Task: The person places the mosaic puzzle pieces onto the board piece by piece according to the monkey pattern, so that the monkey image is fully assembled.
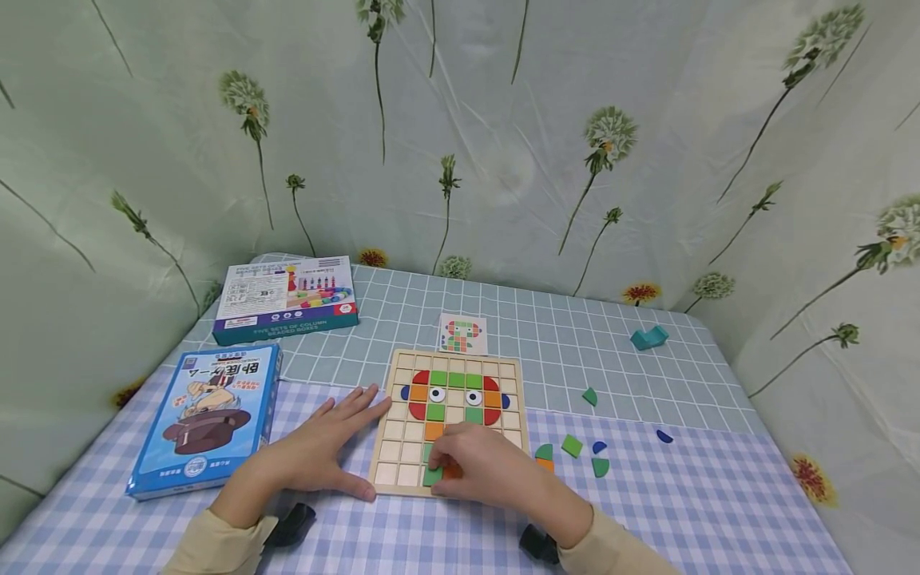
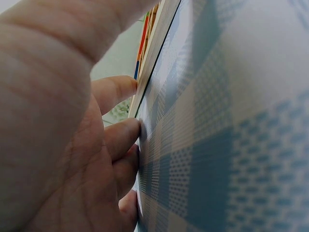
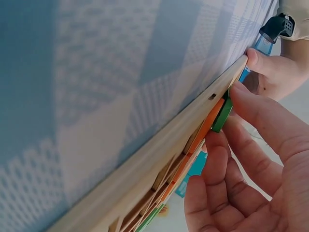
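A wooden grid board [image 1: 388, 451] lies on the checked cloth, with coloured tiles forming a face with two eye pieces. My right hand [image 1: 485, 463] is over the board's near part, thumb and fingertips pinching a green tile [image 3: 222, 116]. That tile stands tilted beside an orange tile [image 3: 206, 126] at the near rim. My left hand [image 1: 319, 447] lies spread on the cloth at the board's left side, forefinger and thumb touching its edge. In the left wrist view, the left fingertips [image 2: 128, 84] meet the wooden rim. The right hand hides some lower cells.
A picture card [image 1: 463, 333] lies behind the board. Loose pieces, among them a green square [image 1: 572, 446] and a blue half-round [image 1: 664, 437], lie to the right. A teal curved block [image 1: 650, 338] sits farther back. Left stand a blue box [image 1: 204, 419] and a bead-set box [image 1: 287, 299].
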A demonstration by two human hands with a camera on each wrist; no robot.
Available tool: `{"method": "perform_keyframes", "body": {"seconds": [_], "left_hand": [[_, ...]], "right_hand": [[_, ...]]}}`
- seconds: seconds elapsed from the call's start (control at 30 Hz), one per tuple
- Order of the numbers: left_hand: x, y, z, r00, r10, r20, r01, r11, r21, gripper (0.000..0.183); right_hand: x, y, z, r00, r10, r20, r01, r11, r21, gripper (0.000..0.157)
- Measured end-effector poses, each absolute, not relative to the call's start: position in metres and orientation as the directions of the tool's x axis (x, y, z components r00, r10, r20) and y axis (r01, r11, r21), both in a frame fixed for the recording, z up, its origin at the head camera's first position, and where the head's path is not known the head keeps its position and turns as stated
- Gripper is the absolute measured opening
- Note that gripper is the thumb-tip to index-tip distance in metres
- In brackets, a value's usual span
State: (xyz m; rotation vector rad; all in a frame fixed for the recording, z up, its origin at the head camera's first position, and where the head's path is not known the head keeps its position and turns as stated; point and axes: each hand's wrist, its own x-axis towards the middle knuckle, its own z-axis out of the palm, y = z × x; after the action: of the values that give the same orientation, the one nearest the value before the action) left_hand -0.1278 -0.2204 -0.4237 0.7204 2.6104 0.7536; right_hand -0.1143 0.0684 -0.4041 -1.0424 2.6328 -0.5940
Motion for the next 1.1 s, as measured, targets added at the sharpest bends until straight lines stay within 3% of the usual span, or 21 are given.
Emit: {"method": "perform_keyframes", "body": {"seconds": [1.1], "left_hand": [[-0.1277,-0.2196,-0.4237,-0.820,0.543,-0.181,0.362,0.736,0.572,0.123]], "right_hand": [[-0.1174,0.0671,-0.4042,-0.680,-0.729,-0.086,-0.615,0.629,-0.476,0.011]]}}
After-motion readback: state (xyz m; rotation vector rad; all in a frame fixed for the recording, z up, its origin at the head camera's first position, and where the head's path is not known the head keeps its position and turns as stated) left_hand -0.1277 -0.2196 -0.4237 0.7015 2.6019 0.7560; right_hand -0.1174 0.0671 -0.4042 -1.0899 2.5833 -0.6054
